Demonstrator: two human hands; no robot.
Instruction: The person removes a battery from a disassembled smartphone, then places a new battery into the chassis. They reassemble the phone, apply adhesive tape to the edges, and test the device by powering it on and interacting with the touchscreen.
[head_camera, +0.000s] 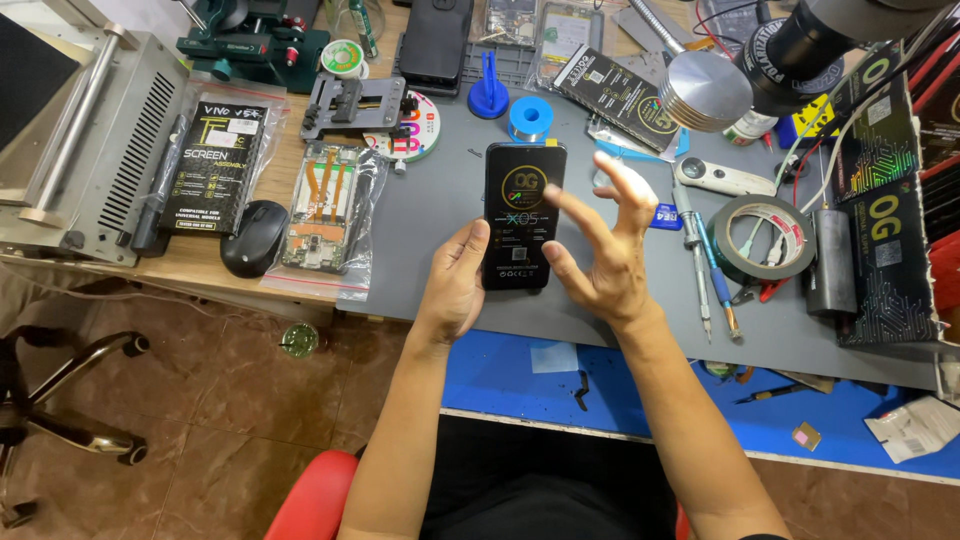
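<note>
Black phone screen (523, 215) upright in left hand (455, 285), right hand (600, 250) spread wide just beside it.

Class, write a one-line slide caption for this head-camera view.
Left hand holds a black phone screen over a grey mat; right hand hovers open.

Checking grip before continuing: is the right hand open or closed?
Open: the right hand has fingers spread beside the phone, not gripping it.

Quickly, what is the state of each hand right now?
Left hand: closed on the phone, holding its left edge.
Right hand: open, fingers spread beside the phone, holding nothing.
</note>
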